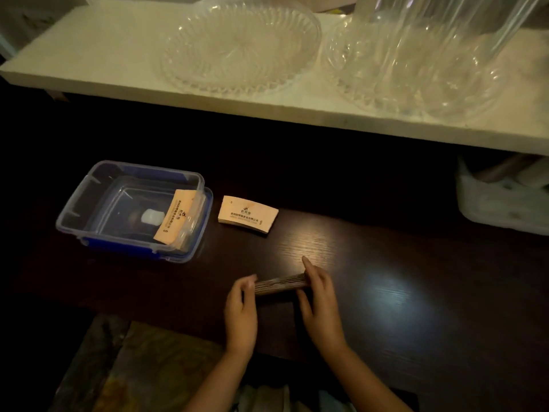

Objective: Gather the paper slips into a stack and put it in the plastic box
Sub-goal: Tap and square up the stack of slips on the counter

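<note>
We press a slip stack (280,285) on edge between left hand (241,313) and right hand (319,304), near the dark woodgrain tabletop (386,292) edge. Clear box (133,211) well left, holding slips; bare room between.

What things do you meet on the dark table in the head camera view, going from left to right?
Plastic box with a stack of slips leaning inside it → loose stack of slips lying flat → left hand → held stack of slips → right hand.
</note>
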`<action>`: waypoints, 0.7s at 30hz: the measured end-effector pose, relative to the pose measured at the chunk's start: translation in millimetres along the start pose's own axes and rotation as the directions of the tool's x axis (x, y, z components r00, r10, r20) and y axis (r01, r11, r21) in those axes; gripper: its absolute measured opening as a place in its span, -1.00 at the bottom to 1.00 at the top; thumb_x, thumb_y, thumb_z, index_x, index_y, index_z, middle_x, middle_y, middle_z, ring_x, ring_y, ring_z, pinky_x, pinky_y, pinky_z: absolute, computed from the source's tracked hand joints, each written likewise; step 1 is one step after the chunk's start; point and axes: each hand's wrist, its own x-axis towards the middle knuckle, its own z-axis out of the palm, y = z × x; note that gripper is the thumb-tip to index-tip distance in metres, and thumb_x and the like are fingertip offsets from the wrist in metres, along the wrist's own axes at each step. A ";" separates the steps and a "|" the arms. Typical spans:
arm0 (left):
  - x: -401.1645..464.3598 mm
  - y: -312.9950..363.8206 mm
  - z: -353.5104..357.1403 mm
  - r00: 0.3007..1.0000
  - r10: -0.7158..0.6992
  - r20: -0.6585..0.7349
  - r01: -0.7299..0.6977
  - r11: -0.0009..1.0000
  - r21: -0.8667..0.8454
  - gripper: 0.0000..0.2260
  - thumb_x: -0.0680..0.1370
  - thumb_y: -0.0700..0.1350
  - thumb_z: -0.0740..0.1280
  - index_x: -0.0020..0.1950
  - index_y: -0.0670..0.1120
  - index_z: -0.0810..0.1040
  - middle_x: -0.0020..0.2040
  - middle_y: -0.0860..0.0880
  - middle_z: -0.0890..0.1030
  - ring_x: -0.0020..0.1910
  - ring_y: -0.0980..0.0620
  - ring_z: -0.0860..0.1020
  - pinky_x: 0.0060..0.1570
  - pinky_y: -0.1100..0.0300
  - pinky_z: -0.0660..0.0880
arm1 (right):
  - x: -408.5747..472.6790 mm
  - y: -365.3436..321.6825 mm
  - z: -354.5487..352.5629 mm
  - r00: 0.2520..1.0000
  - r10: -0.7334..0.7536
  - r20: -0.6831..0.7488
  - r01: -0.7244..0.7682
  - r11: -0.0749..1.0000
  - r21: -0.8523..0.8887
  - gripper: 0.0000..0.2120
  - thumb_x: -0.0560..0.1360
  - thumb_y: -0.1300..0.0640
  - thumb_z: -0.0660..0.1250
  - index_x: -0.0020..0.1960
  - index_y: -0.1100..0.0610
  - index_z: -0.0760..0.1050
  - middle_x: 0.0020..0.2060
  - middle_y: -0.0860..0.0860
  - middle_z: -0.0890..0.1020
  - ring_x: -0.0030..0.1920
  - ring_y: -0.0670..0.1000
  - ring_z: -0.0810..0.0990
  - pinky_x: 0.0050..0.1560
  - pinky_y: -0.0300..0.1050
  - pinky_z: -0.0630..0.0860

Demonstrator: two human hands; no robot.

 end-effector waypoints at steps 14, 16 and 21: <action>8.2 -3.0 -7.4 0.988 0.027 0.152 0.004 0.980 -0.198 -0.76 0.52 -0.07 0.22 0.15 -0.07 0.50 0.10 0.08 0.55 0.03 0.40 0.50 -0.02 0.55 0.38 | 5.8 11.1 16.5 0.982 -0.076 -0.170 0.051 0.988 -0.145 -0.52 0.39 0.34 0.41 0.26 0.09 0.43 0.26 0.16 0.52 0.27 0.07 0.49 0.23 -0.07 0.46; 8.0 -13.7 -14.9 0.980 0.076 0.186 -0.047 0.987 -0.153 -0.64 0.40 -0.06 0.39 0.18 -0.03 0.48 0.13 0.08 0.53 0.10 0.30 0.52 0.03 0.52 0.39 | 10.4 11.2 13.2 0.982 -0.084 -0.170 0.057 0.985 -0.162 -0.55 0.38 0.34 0.42 0.24 0.13 0.46 0.20 0.13 0.57 0.25 0.00 0.49 0.32 -0.25 0.35; 31.1 -17.3 -26.3 0.989 0.130 0.076 -0.136 0.987 0.081 -0.60 0.41 -0.30 0.38 0.17 0.04 0.48 0.09 -0.01 0.58 0.08 0.05 0.55 0.00 0.46 0.46 | 23.5 4.4 10.2 0.995 -0.073 -0.070 0.057 0.975 -0.214 -0.50 0.39 0.24 0.43 0.28 -0.02 0.42 0.05 -0.01 0.60 0.05 -0.18 0.54 0.14 -0.44 0.42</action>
